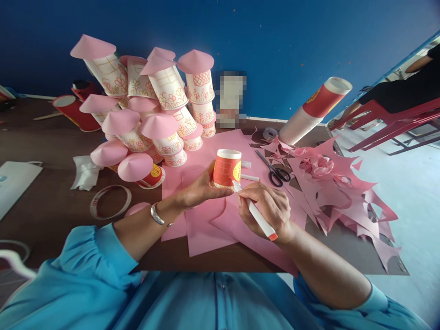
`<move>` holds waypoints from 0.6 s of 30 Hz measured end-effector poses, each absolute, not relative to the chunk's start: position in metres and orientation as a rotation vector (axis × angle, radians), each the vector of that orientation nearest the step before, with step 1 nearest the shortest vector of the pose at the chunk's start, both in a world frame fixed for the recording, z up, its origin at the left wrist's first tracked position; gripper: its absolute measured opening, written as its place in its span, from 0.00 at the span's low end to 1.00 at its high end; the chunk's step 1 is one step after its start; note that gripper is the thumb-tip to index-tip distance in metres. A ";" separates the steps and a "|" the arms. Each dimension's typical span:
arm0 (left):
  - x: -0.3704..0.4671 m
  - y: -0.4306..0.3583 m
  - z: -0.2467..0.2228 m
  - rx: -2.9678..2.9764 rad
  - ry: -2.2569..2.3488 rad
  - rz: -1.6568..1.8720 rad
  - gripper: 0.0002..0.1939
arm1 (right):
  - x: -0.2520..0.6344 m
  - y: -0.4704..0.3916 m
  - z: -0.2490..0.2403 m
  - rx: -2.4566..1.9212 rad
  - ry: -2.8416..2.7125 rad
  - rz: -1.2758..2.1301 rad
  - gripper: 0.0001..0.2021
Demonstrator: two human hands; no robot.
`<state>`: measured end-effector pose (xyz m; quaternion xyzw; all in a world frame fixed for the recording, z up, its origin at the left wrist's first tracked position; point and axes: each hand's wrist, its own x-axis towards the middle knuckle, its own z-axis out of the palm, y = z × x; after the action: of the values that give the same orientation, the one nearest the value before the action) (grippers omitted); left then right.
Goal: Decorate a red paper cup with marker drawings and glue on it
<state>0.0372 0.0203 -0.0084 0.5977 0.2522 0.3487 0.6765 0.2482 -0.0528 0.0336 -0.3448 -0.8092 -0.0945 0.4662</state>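
Two hands of ours meet at the red cup (225,170) in the head view: our left hand (208,187) is closed around its lower part, holding it upright over the pink sheets (209,231), while our right hand (266,208) grips a white marker (261,220) with an orange end, its tip at the cup's lower right side; we cannot tell whether it touches. Faint lines like window panes show on the cup's front. Just right of the cup, a loose pen (250,178) and a short white piece (245,164) lie close to our right hand. Further right of the cup we see open black-handled scissors (274,169) and a heap of pink scraps (340,197) crowding that side. Beyond these, behind and right of the cup, stand a small tape roll (270,134) and a leaning stack of cups (302,121). Left of and behind the cup, pink-roofed cup towers (168,87) bunch together and take up much of the table (151,254). Nearer us and left of the cup lie a flat ring (110,202) and crumpled white paper (85,173). Far right of the cup, a person (405,89) sits on a red stool (412,112).
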 end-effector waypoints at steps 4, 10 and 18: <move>0.039 0.021 -0.006 1.343 0.510 0.780 0.42 | 0.250 -0.052 0.034 -0.841 -1.986 -0.245 0.10; 0.042 0.020 -0.001 1.367 0.489 0.784 0.42 | 0.250 -0.053 0.037 -0.813 -1.956 -0.240 0.11; 0.038 0.021 -0.008 1.359 0.522 0.802 0.42 | 0.248 -0.054 0.033 -0.771 -2.003 -0.239 0.11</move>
<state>0.0385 0.0207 -0.0079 0.6041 0.2320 0.3565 0.6739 0.2478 -0.0537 0.0335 -0.3150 -0.8178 -0.0977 0.4716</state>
